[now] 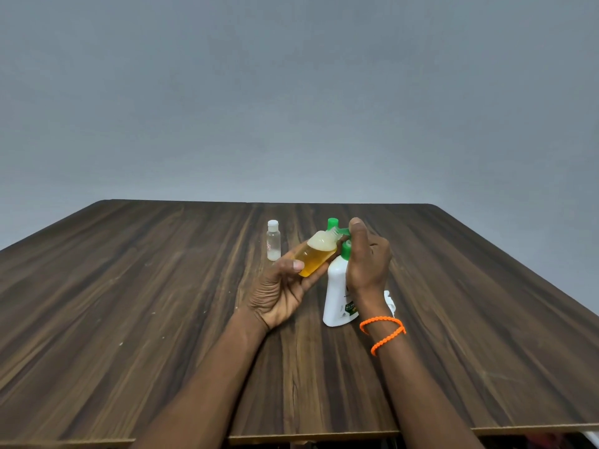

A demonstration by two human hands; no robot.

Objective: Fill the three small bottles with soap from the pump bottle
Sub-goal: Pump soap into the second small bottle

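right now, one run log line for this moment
left hand holds small bottle at pump spout | right hand on pump bottle
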